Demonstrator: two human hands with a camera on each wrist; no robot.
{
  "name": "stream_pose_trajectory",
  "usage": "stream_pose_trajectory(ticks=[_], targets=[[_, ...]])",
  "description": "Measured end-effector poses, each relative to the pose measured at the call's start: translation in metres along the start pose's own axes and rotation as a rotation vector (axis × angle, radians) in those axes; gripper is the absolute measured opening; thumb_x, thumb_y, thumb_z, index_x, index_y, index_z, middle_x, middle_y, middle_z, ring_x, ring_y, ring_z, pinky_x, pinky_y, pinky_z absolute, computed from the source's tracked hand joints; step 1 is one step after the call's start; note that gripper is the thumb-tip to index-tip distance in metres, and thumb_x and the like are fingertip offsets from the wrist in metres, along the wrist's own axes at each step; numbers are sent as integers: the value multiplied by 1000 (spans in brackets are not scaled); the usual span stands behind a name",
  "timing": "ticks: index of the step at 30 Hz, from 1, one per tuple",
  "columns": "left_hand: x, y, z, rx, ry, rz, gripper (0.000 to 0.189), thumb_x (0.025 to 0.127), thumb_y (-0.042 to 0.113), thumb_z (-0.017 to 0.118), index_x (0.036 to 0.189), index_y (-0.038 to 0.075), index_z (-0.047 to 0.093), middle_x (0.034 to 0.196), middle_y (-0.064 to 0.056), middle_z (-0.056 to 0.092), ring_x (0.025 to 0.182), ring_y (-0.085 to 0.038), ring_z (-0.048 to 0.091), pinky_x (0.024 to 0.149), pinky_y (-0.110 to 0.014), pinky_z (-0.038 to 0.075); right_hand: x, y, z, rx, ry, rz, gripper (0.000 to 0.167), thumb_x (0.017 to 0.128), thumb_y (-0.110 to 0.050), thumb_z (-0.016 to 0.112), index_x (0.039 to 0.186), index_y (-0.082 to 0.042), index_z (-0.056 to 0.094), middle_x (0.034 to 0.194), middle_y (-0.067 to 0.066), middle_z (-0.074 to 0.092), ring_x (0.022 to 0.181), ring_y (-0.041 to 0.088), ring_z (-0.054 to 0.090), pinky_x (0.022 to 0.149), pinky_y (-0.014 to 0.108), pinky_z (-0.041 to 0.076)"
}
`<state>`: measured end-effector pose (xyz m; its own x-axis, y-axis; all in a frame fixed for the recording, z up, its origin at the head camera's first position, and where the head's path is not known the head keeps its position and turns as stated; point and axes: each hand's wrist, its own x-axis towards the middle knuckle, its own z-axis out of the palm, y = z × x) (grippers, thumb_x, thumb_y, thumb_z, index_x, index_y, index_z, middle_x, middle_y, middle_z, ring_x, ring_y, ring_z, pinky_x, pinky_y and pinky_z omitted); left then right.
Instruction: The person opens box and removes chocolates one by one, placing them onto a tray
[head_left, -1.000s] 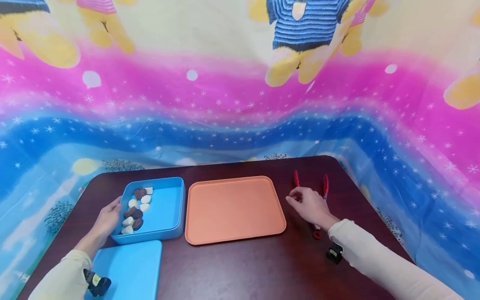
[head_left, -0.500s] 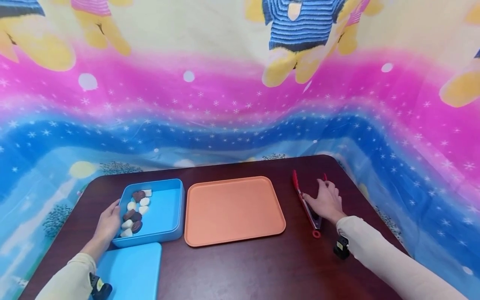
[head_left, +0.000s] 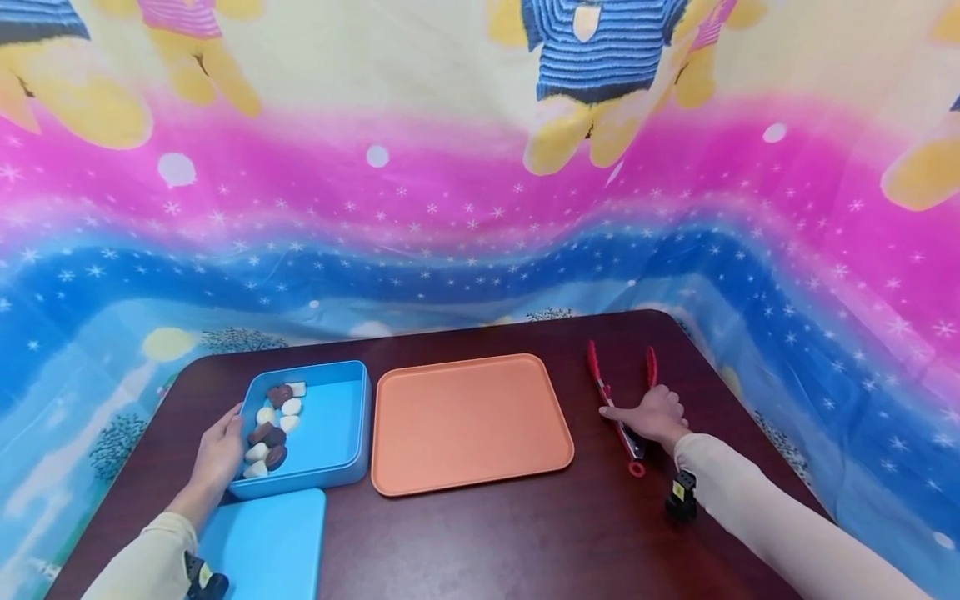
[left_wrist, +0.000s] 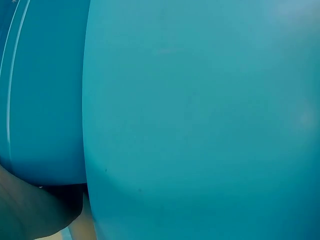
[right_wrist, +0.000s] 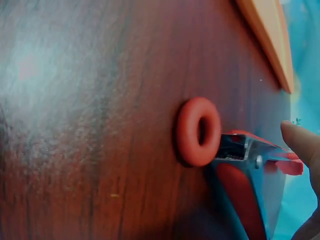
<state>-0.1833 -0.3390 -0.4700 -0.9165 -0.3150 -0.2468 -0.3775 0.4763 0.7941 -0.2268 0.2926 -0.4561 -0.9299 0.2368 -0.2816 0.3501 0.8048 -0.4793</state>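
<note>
My left hand (head_left: pixel 220 454) holds the left wall of a blue rectangular box (head_left: pixel 365 417), thumb at the rim. Brown and cream pieces (head_left: pixel 275 436), resembling chocolates, lie along the box's left side. In the left wrist view, the box's outer wall (left_wrist: pixel 47 100) appears beside a flat blue lid (left_wrist: pixel 195 115). My right hand (head_left: pixel 651 414) straddles red-and-metal tongs (head_left: pixel 633 446) lying spread on the table, with its thumb across the left arm and bent fingers around the right arm. The right wrist view shows the tongs' red end ring (right_wrist: pixel 192 131) and my extended thumb (right_wrist: pixel 300 140).
An orange tray (head_left: pixel 472 425) lies between the box and the tongs. The blue lid (head_left: pixel 262 546) rests in front of the box, under my left forearm. Behind the dark wooden table (head_left: pixel 465 542) hangs a colourful patterned cloth (head_left: pixel 450 217).
My right hand has moved right from above the tongs' left arm, then settled down around both arms. The tongs remain spread. My left hand stays at the box.
</note>
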Motion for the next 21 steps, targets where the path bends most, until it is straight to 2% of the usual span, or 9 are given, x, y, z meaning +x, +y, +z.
stream_pose_trajectory(ticks=[2,6,10,13,14,17,19,21], targets=[[0,0,1,-7,6,-2,63,110,43,8,163,9,6,167,-27,12,154,-51,13,120,-72,17,2,2,2,10,13,4,100,77,-60,79,126,14,33,115,30,43,99,40,43,79,46,45],[-1,0,0,-14,14,-7,63,110,44,8,163,10,6,168,-26,12,154,-51,13,120,-73,17,6,3,2,15,4,-8,98,78,-58,79,126,14,34,114,31,46,97,40,46,77,45,46],[-3,0,-2,-12,19,-3,64,109,44,8,163,8,5,168,-26,10,154,-51,11,120,-72,16,10,4,-2,12,-34,-46,98,81,-54,77,133,16,31,123,36,48,104,44,52,89,54,52],[-3,0,-2,-12,14,4,64,109,44,8,163,8,5,168,-26,10,154,-51,11,120,-72,16,13,8,-6,19,-68,-70,102,84,-51,75,141,17,25,135,39,43,113,46,52,100,59,51],[-2,0,-1,-13,10,5,64,110,44,8,163,9,5,168,-26,10,154,-51,12,120,-72,17,14,9,-7,21,-73,-79,101,85,-51,74,142,17,26,135,39,44,112,45,53,100,59,52],[-1,-1,0,-21,2,0,63,110,44,8,163,10,5,168,-26,10,154,-51,12,120,-72,17,17,13,-10,45,-67,-95,85,87,-48,74,132,16,39,120,33,52,98,39,56,84,47,57],[0,-1,1,-29,-1,-6,63,110,44,8,163,11,4,168,-25,10,154,-50,12,120,-72,17,17,13,-11,75,-48,-98,68,87,-46,73,114,12,49,100,23,55,84,31,54,69,37,51],[-1,-1,1,-29,3,-8,63,110,44,8,163,11,4,168,-26,10,154,-50,12,120,-71,18,18,12,-11,109,-30,-100,56,87,-45,72,99,6,51,85,13,50,74,25,50,60,31,43]])
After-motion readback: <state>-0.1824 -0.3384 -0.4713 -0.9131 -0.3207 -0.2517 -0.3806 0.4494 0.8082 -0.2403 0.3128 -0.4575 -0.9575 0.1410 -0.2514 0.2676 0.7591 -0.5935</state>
